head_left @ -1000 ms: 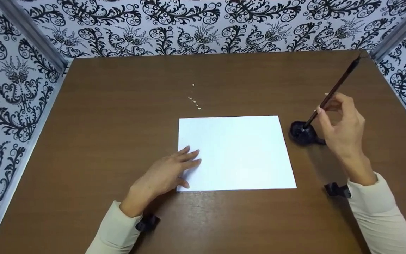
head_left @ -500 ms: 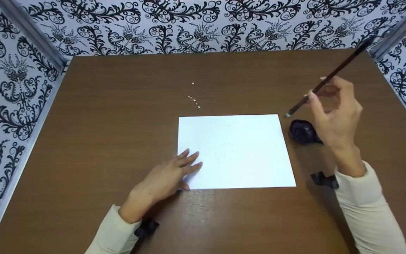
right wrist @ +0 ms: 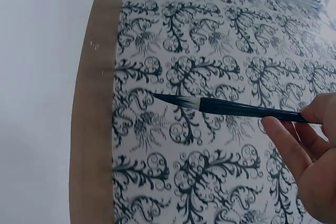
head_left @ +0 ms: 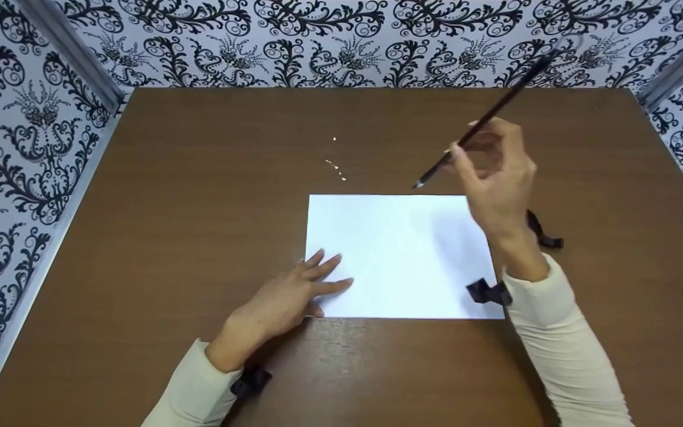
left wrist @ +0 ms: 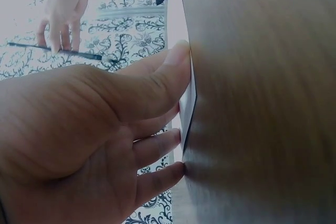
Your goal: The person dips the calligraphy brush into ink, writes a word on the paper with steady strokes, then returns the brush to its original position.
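My right hand pinches the handle of a dark ink brush between thumb and fingers. The brush slants over the far edge of a blank white sheet of paper. In the right wrist view the brush's bristles are dark at the pointed tip and pale near the handle; nothing touches them. My left hand rests with spread fingers on the paper's near left corner. The left wrist view shows its thumb at the paper's edge. A black ink dish is mostly hidden behind my right wrist.
The brown wooden table carries a few small white specks beyond the paper. Patterned black-and-white panels stand along its far edge and sides. A black wrist mount hangs over the paper's right part.
My right hand has lifted the brush out of the ink dish and carried it left to over the paper's far edge. The left hand has stayed on the paper.
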Action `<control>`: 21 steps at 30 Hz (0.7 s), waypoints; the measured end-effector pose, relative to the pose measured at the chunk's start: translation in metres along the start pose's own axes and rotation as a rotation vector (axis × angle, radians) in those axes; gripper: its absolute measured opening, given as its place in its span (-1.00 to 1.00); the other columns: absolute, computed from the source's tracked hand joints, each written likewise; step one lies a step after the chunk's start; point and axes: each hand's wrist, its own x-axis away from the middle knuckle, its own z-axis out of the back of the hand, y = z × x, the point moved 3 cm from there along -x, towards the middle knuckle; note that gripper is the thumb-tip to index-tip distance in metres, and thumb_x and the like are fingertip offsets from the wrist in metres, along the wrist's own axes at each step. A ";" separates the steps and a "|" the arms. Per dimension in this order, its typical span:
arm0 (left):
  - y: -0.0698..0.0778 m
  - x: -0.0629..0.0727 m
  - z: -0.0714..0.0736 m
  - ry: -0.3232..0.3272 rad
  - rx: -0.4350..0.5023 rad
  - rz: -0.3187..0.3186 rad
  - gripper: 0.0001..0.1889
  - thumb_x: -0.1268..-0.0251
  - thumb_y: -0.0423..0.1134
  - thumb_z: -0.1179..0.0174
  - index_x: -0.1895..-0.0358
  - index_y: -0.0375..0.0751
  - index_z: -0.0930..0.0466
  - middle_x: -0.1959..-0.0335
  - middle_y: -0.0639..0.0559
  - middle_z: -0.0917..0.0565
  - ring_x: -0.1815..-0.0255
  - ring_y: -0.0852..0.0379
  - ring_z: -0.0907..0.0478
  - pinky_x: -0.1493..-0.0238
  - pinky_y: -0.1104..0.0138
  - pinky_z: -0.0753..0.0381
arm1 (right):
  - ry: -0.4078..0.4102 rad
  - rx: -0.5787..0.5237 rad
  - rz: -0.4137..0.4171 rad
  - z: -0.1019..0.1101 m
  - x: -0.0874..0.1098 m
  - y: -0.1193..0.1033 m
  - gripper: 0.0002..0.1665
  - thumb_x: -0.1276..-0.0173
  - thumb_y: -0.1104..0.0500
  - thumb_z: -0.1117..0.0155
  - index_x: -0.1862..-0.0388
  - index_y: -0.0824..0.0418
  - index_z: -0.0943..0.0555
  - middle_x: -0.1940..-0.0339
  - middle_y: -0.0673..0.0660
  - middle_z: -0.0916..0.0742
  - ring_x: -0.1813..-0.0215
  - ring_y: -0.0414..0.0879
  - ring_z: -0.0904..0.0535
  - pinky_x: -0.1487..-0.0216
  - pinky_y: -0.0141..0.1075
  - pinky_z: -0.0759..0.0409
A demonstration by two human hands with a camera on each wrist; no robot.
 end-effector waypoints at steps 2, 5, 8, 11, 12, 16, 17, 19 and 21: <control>0.000 0.000 0.000 0.004 0.003 0.002 -0.38 -0.15 -0.33 -0.31 -0.34 -0.04 -0.42 -0.46 -0.14 -0.19 -0.46 -0.19 -0.04 -0.26 -0.14 -0.23 | -0.012 -0.023 -0.003 -0.010 0.001 0.000 -0.64 -0.16 0.50 -0.31 0.05 0.43 -0.49 0.31 0.30 -0.65 0.28 0.10 -0.65 0.38 -0.17 -0.67; -0.001 0.000 0.000 0.006 0.015 0.005 -0.38 -0.15 -0.34 -0.31 -0.34 -0.03 -0.42 -0.46 -0.12 -0.19 -0.46 -0.19 -0.03 -0.25 -0.14 -0.25 | -0.037 -0.051 -0.013 -0.025 0.002 0.001 -0.65 -0.16 0.50 -0.30 0.06 0.46 -0.47 0.32 0.30 -0.65 0.29 0.11 -0.65 0.38 -0.15 -0.67; -0.001 0.000 0.000 0.004 0.019 -0.001 -0.38 -0.15 -0.34 -0.31 -0.34 -0.03 -0.42 -0.46 -0.13 -0.19 -0.46 -0.19 -0.03 -0.26 -0.13 -0.24 | -0.061 -0.046 0.004 -0.040 0.005 0.003 -0.65 -0.16 0.49 -0.31 0.08 0.49 -0.45 0.33 0.26 -0.66 0.29 0.06 -0.65 0.40 -0.17 -0.67; -0.002 -0.001 0.000 0.001 0.016 -0.008 -0.38 -0.15 -0.34 -0.31 -0.34 -0.03 -0.42 -0.46 -0.14 -0.19 -0.46 -0.20 -0.03 -0.29 -0.12 -0.20 | -0.083 -0.021 0.035 -0.055 0.008 0.005 -0.65 -0.15 0.48 -0.32 0.09 0.50 -0.45 0.35 0.19 -0.67 0.28 -0.02 -0.65 0.41 -0.24 -0.67; -0.002 -0.001 -0.001 -0.002 0.015 -0.008 -0.37 -0.14 -0.34 -0.31 -0.34 -0.03 -0.42 -0.46 -0.14 -0.19 -0.46 -0.20 -0.03 -0.30 -0.11 -0.18 | -0.090 -0.012 0.046 -0.060 0.009 0.006 -0.65 -0.15 0.48 -0.32 0.10 0.48 -0.45 0.36 0.17 -0.67 0.29 -0.03 -0.65 0.41 -0.26 -0.67; -0.002 -0.001 -0.001 -0.017 -0.001 0.000 -0.37 -0.15 -0.31 -0.31 -0.35 0.00 -0.41 -0.47 -0.12 -0.17 -0.47 -0.18 -0.01 -0.30 -0.11 -0.18 | -0.112 0.040 0.090 -0.076 0.014 0.010 -0.67 -0.16 0.45 -0.33 0.10 0.41 -0.48 0.39 0.11 -0.67 0.29 -0.07 -0.64 0.40 -0.32 -0.66; -0.002 -0.001 -0.001 -0.021 -0.006 0.005 -0.37 -0.16 -0.30 -0.31 -0.35 0.01 -0.40 -0.47 -0.11 -0.17 -0.47 -0.17 -0.01 -0.28 -0.11 -0.22 | -0.116 0.057 0.101 -0.080 0.016 0.012 -0.67 -0.16 0.44 -0.33 0.10 0.38 -0.49 0.40 0.11 -0.67 0.29 -0.08 -0.63 0.41 -0.33 -0.65; -0.003 -0.001 0.000 -0.028 -0.010 0.014 -0.37 -0.17 -0.28 -0.30 -0.36 0.03 -0.39 -0.47 -0.09 -0.16 -0.48 -0.16 0.00 -0.26 -0.12 -0.24 | -0.124 0.085 0.118 -0.085 0.018 0.015 -0.68 -0.18 0.41 -0.34 0.08 0.34 -0.50 0.41 0.10 -0.67 0.29 -0.09 -0.64 0.41 -0.35 -0.65; -0.003 -0.001 0.000 -0.032 -0.005 0.018 -0.37 -0.17 -0.29 -0.30 -0.36 0.04 -0.39 -0.47 -0.08 -0.16 -0.48 -0.16 0.00 -0.26 -0.12 -0.24 | -0.133 0.107 0.132 -0.090 0.020 0.018 -0.67 -0.19 0.38 -0.34 0.06 0.31 -0.51 0.42 0.09 -0.66 0.29 -0.11 -0.63 0.43 -0.35 -0.64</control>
